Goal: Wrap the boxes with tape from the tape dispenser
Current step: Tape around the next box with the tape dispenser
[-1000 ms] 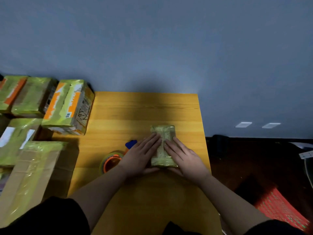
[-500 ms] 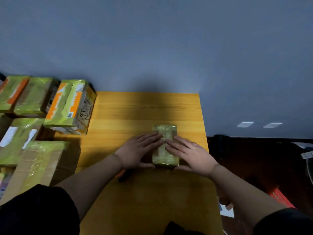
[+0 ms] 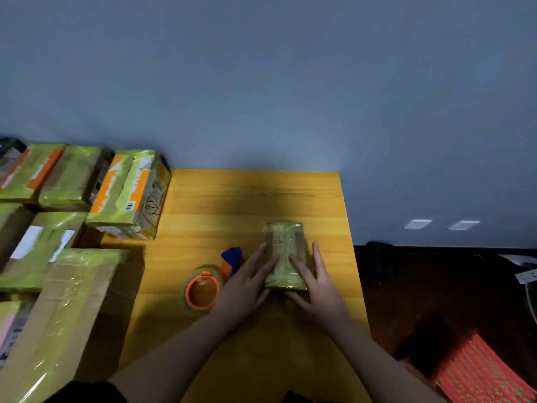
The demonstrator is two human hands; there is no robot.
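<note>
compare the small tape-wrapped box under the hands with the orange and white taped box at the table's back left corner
The small tape-wrapped box is smaller and flatter, plain yellow-green, pressed by both hands; the orange and white taped box is bulkier, printed with a barcode, and untouched. Both carry glossy yellow-green tape and sit on the yellow wooden table.

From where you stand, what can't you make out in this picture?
Head view only:
- Blue and orange tape dispenser: its right part sits behind the left hand.
- Small tape-wrapped box: near corners covered by both hands; right hand.
- Large brown cardboard box: cut off by the bottom-left edge.
- Printing on the orange-striped box: too blurred to read.
</note>
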